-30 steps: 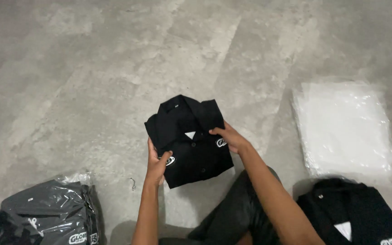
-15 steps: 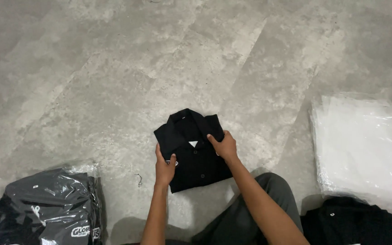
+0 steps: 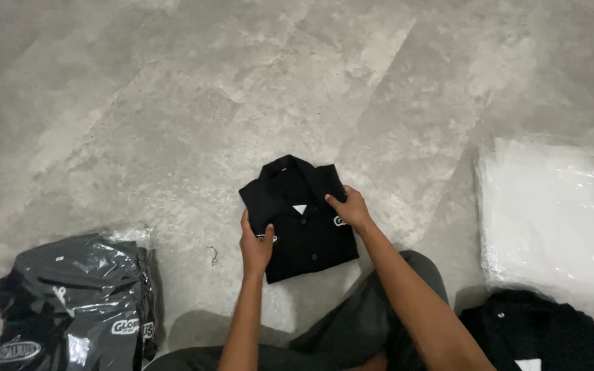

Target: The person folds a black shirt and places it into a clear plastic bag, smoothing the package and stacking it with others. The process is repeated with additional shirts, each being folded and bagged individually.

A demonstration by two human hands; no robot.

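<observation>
Lying on grey concrete floor (image 3: 173,103): folded black shirt (image 3: 307,233)

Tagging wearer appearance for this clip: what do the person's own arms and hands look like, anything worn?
Both forearms are bare with no sleeves in view. The left hand and right hand wear no gloves, and no rings, watch or wristbands are visible. Dark grey trousers cover the legs.

Mottled grey concrete floor (image 3: 173,103), soft even light.

Black shirt (image 3: 302,227); grey mottled floor (image 3: 173,103); clear-white bags (image 3: 551,213); black bagged stack (image 3: 77,302).
</observation>
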